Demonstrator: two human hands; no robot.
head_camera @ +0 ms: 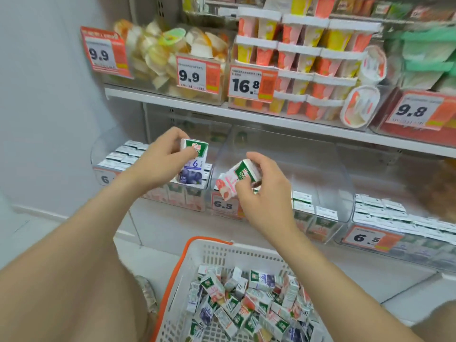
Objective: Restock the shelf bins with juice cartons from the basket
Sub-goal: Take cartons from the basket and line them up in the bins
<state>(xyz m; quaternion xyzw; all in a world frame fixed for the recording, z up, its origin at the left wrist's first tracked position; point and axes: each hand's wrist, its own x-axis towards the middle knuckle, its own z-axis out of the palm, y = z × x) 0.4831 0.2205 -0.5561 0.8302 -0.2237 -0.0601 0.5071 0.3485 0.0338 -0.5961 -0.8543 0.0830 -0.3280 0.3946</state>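
Note:
My left hand (158, 159) grips a blueberry juice carton (193, 166) upright at the front right corner of the left clear shelf bin (98, 154), which holds rows of cartons. My right hand (264, 191) grips a pink peach juice carton (234, 178), tilted, over the front of the middle clear bin (328, 183), which has a few cartons at its front right. A white basket with an orange rim (177, 270) stands below, holding several loose juice cartons (249, 299).
A third bin (394, 223) on the right is packed with cartons. Orange price tags (365, 238) hang on the bin fronts. The shelf above (222, 109) carries bins of jelly cups and stacked cup snacks. A white wall runs along the left.

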